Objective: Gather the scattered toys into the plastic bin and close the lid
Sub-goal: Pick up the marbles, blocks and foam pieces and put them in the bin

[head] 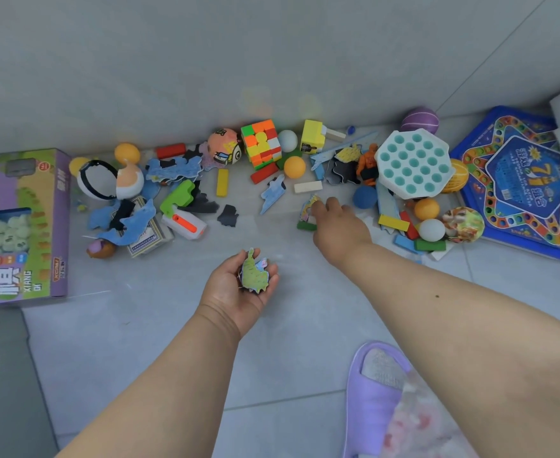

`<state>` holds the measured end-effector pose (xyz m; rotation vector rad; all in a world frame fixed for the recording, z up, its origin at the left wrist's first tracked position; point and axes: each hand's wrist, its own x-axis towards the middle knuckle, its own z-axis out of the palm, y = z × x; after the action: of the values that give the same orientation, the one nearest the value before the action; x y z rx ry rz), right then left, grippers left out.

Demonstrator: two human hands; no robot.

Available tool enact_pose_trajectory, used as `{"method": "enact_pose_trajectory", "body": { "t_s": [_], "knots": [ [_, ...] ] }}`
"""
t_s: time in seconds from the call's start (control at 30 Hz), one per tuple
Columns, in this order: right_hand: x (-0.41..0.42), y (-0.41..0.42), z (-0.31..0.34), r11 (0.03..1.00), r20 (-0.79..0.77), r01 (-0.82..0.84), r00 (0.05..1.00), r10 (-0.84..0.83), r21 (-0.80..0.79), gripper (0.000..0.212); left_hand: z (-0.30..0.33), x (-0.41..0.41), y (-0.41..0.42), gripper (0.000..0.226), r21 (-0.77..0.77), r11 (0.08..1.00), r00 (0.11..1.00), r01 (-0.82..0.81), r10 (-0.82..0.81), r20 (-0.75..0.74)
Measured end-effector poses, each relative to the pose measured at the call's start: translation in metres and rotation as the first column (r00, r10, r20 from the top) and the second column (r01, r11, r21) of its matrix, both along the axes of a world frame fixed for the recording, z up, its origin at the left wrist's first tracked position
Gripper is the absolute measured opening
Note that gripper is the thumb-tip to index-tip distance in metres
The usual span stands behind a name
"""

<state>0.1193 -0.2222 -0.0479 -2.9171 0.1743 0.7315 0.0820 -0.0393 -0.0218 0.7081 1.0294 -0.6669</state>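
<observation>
Head view | left hand (239, 285) cupped round green puzzle piece (255, 272), long axis pointing away | right hand (335, 223) fingers touching one puzzle piece on floor (308, 209) | orange balls: four counted

Both forearms bare to frame edge, no sleeves, no watch, no rings or bracelets visible. Left hand (239, 285) and right hand (338, 226) bare, no gloves. Small dark mole on right forearm (436, 296). Lilac open-toe slipper (376, 396) on one foot, thick rounded strap, chunky sole. Pale sock showing at toe opening. Light trouser fabric (417, 424) with blurred pink print beside slipper.
</observation>
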Motion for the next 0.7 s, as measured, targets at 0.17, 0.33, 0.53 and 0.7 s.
{"method": "enact_pose_trajectory", "body": {
  "t_s": [0.17,0.33,0.53,0.7],
  "knots": [
    [0.001,0.025,0.017,0.942,-0.048,0.127,0.992,-0.118,0.312,0.042,-0.001,0.006,-0.004,0.020,0.035,0.998,0.998,-0.052,0.051,0.033],
    [-0.015,0.076,0.035,0.731,-0.083,0.085,0.996,-0.039,0.678,0.028,-0.001,0.005,-0.003,0.025,-0.115,0.970,0.969,-0.214,0.226,0.103],
    [-0.019,0.047,0.030,0.739,0.247,0.337,0.793,-0.557,0.584,0.019,-0.002,0.005,0.003,0.018,-0.137,0.971,0.980,-0.196,0.199,0.009],
    [-0.022,-0.002,-0.001,0.631,0.074,0.757,0.629,-0.774,0.168,0.045,0.006,0.006,0.000,0.020,-0.224,0.961,0.986,-0.164,0.168,-0.001]
  ]
}}
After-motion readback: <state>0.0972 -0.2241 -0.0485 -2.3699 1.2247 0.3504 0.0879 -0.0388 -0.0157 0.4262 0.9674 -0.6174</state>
